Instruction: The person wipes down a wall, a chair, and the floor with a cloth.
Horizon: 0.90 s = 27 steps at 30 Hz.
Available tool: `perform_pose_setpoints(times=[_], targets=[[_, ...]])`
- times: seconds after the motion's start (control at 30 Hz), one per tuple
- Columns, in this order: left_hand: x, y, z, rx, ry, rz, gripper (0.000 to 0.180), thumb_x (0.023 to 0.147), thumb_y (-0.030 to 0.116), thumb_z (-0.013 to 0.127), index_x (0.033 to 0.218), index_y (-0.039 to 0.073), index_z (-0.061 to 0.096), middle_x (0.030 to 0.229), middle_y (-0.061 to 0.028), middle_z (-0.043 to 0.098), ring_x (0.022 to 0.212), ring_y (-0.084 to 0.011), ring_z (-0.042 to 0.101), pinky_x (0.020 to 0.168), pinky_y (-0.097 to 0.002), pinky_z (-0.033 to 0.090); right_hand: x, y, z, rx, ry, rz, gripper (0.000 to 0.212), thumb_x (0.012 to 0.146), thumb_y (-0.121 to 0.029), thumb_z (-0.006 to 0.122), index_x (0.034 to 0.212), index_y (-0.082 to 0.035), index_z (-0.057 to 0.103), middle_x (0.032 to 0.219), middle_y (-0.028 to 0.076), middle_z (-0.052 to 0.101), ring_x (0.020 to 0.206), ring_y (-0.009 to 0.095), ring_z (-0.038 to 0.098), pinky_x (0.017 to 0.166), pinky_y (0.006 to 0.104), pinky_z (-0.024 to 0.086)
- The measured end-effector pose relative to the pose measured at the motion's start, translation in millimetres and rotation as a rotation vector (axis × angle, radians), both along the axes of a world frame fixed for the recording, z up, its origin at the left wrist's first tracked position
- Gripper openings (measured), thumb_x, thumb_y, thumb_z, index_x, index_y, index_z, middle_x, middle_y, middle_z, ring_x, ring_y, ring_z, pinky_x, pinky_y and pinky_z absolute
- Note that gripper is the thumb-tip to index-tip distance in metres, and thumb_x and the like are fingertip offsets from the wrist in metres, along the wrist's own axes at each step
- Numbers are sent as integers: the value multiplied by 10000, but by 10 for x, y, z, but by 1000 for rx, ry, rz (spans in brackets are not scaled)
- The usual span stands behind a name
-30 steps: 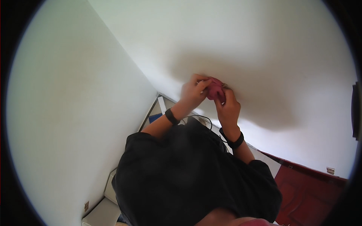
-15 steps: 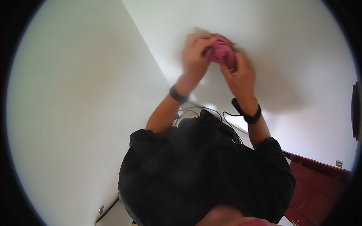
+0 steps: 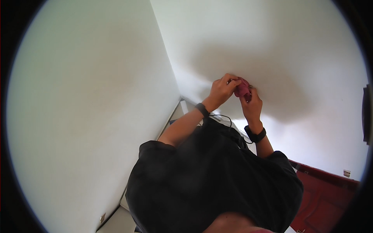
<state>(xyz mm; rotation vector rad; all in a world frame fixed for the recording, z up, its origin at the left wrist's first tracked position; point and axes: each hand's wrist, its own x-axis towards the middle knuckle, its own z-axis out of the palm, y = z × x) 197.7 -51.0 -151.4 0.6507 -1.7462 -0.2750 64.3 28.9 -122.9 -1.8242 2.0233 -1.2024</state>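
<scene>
A bunched, pinkish-red cloth [image 3: 243,90] is between my two hands, close to the white wall in front of me. My left hand [image 3: 223,90] pinches its left side, thumb and fingers closed on the fabric. From below and to the right, my right hand [image 3: 252,105] grips the other side with bent fingers. A small dark bit shows at the cloth's right edge, too small to make out. Both wrists wear black bands.
The front wall [image 3: 311,58] meets the left wall [image 3: 77,101] at a corner. Black cables [image 3: 222,115] loop below my hands. A red panelled surface [image 3: 322,202] lies at lower right, and a dark object [image 3: 366,114] sits at the right rim. Small wall plates [image 3: 347,173] show low down.
Both hands have come down and slightly right with the cloth, nearer to my body. They were blurred by motion before and look sharper now. The cloth stays held between them.
</scene>
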Motion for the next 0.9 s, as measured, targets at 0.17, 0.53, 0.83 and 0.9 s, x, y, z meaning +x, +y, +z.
perform_pose_setpoints(times=[0.17,0.53,0.83,0.9], targets=[[249,72,315,-114,-47,114,186,742,20,676,911,97,674,895,-49,620,692,-183,646,535,-294,521,190,13,249,-52,94,47,280,782,-174,719,990,-62,568,804,164,643,659,345,632,575,402,501],[51,172,775,-16,156,241,348,713,-80,673,1002,111,654,978,-64,617,796,-241,634,608,-316,531,135,-86,573,-439,-107,226,280,815,-126,707,1053,-38,588,744,105,626,623,198,628,588,294,501],[-1145,1040,-97,49,-144,144,310,688,-49,694,959,100,669,948,-46,610,684,-224,633,550,-319,515,-1192,918,-256,-63,18,96,235,786,-153,679,953,-57,543,785,142,626,644,347,611,562,412,484],[-1481,1209,-111,-4,-143,96,287,686,-34,707,941,93,677,944,-48,610,650,-206,626,523,-312,507,-1552,1165,-312,-94,-61,95,258,773,-138,691,979,-51,562,782,133,630,633,308,621,574,373,498]])
